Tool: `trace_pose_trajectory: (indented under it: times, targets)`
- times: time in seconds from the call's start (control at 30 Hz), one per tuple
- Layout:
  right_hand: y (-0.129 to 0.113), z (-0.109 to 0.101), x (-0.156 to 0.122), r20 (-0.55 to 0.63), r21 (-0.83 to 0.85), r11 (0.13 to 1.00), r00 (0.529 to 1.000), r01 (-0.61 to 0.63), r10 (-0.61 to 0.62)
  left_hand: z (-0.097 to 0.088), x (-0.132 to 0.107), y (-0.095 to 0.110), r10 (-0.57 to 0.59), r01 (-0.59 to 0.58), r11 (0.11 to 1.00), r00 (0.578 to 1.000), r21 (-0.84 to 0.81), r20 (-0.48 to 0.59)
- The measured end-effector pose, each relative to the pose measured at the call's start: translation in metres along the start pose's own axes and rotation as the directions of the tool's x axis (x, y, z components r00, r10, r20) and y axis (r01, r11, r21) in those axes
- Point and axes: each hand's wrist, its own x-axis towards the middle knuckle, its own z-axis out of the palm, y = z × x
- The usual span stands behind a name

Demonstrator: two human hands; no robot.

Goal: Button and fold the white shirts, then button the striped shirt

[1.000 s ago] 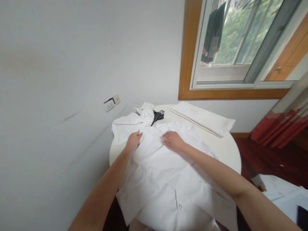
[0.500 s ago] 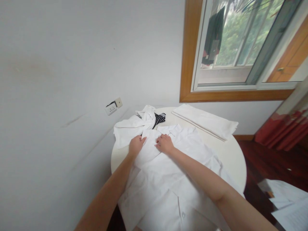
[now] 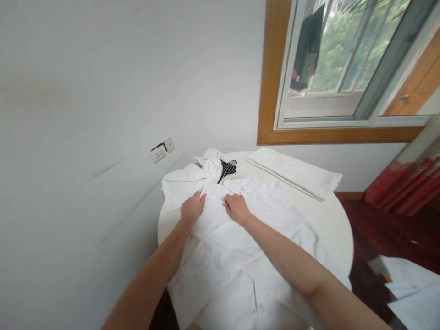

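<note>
A white cloth shirt with a small round button [image 3: 233, 254] lies beneath both hands on a round, cream-white table [image 3: 338, 224], its long axis running away from the person. The left hand [image 3: 193, 207], nearer its left edge, pinches that edge; the right hand [image 3: 237, 208] rests curled just inward (whether gripping, I cannot tell).

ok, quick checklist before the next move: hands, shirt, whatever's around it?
1. Left hand at white shirt: ok, at its left edge.
2. Right hand touching shirt: ok.
3. Firm grip, both hands: cannot tell.
4. Shirt smooth: not ok, creased.
5. Folded white cloth apart from shirt: ok.
6. Black striped cloth spread out: not ok, bunched.
</note>
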Motion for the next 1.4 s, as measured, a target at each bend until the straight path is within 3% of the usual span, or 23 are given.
trace_pose_trajectory:
  times: [0.23,0.4,0.57,0.7,0.83,1.07,1.2,1.4]
  targets:
    - [-0.002,-0.003,-0.001,0.004,0.011,1.000,1.000,-0.009,0.009,-0.003,-0.004,-0.010,0.025,-0.024,0.999,0.999,0.023,-0.020]
    - [0.002,-0.028,0.000,0.006,0.007,1.000,1.000,0.012,-0.012,-0.018,-0.012,-0.014,0.015,-0.023,0.998,0.993,-0.065,-0.116]
    - [0.045,-0.062,-0.006,0.120,-0.091,0.996,0.993,0.020,-0.009,-0.022,-0.036,-0.015,0.228,-0.238,0.969,0.965,-0.062,-0.131]
    - [0.088,-0.074,-0.024,0.151,-0.172,0.985,0.987,-0.026,0.052,-0.015,-0.052,-0.015,0.154,-0.153,0.988,0.988,0.025,-0.024]
    - [0.111,-0.069,-0.045,0.167,-0.144,0.989,0.986,0.044,-0.020,-0.012,-0.060,-0.015,0.106,-0.108,0.992,0.994,0.061,0.037]
    - [0.126,-0.042,-0.072,0.055,-0.107,0.991,0.995,0.085,-0.079,-0.017,-0.076,-0.021,0.041,-0.047,0.993,0.998,0.105,0.057]
    - [0.130,-0.037,-0.076,0.064,-0.104,0.989,0.993,0.108,-0.102,-0.024,-0.060,-0.019,0.021,-0.027,0.996,0.998,0.088,0.063]
    - [0.127,-0.040,-0.075,0.032,-0.068,0.993,0.995,0.097,-0.095,-0.023,-0.014,0.006,-0.017,0.014,0.996,0.999,0.093,0.035]
